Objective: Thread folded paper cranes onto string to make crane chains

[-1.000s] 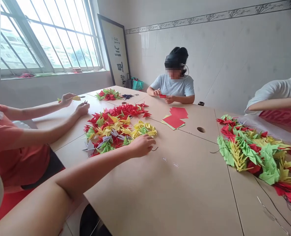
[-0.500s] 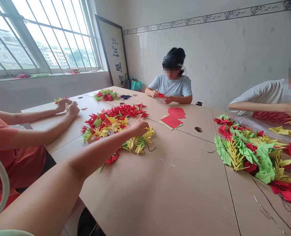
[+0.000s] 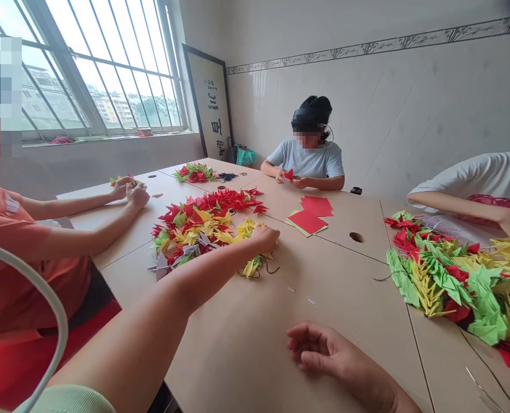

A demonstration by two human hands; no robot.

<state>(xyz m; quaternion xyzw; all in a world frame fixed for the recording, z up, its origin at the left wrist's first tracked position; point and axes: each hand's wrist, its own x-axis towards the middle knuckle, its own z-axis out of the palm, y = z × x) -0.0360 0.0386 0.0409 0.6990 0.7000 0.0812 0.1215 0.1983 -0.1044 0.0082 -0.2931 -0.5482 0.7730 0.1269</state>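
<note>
My left hand (image 3: 265, 238) reaches to the right edge of a heap of folded paper pieces (image 3: 198, 218) in red, yellow, green and grey. Its fingers curl down at the yellow pieces, and their tips are hidden, so what they hold cannot be made out. Dark string (image 3: 272, 268) lies on the table just below it. Near the front, my right hand (image 3: 319, 351) hovers over the bare table (image 3: 237, 344), its fingers loosely curved and apart, with nothing in them.
Red and green paper squares (image 3: 310, 221) lie beyond the heap. Strung paper pieces (image 3: 444, 275) cover the right side, with a metal needle (image 3: 481, 385) nearer. A person across handles red paper (image 3: 289, 175); others sit left and right. A smaller pile (image 3: 194, 172) is farther back.
My right hand has come into view at the front. My left hand has shifted slightly right along the heap's edge. The view has tilted, and the red paper across has changed shape.
</note>
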